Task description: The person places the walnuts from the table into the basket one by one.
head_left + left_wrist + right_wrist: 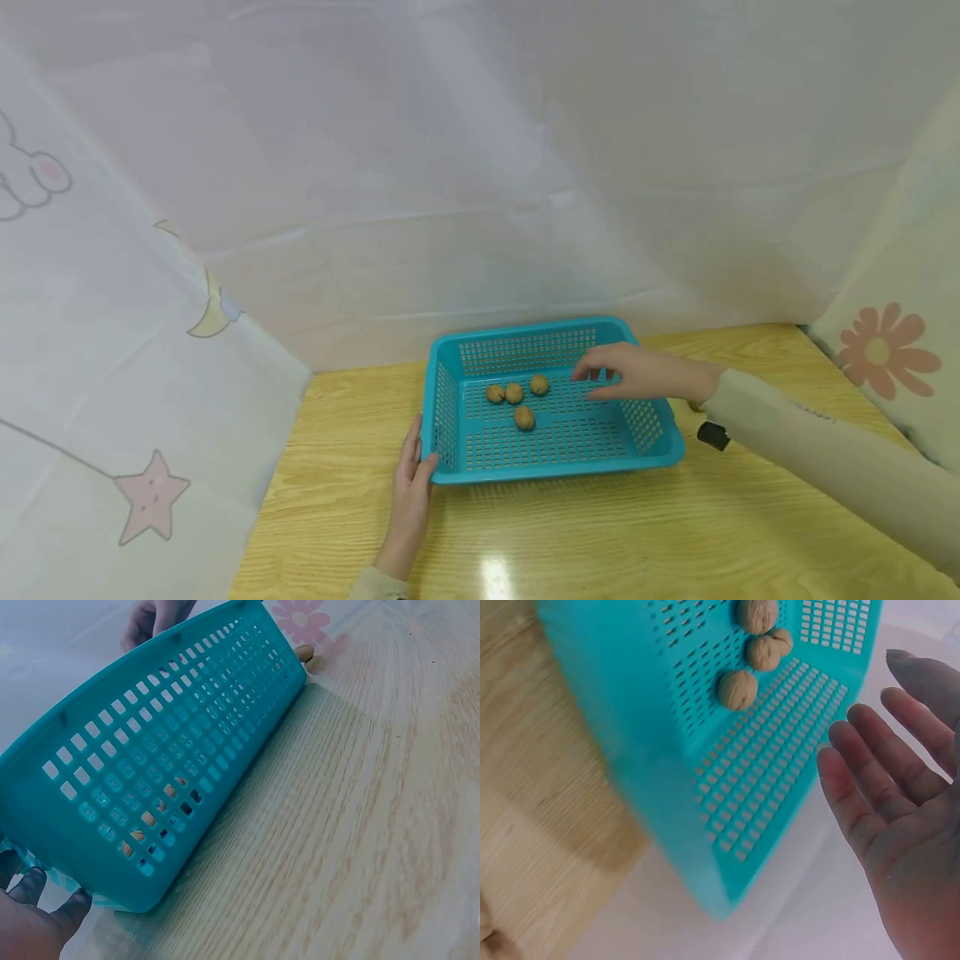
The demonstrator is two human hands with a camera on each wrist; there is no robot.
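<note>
Head view, right grip (636, 372) wide over walnuts' (524, 418) basket (555, 471), left grip (410, 483) wide, touching it, sleeve marks (816, 413) illegible

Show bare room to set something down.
Free: table in front of the basket, right of the left hand; basket's front right floor.
Crowded: basket's left half, four walnuts; back right, right hand above; table right of the basket, nuts and right sleeve.

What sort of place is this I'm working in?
Probably a makeshift indoor tabletop workspace: a wood-grain table, printed sheeting hung behind and beside it, and a blue basket holding walnuts.
</note>
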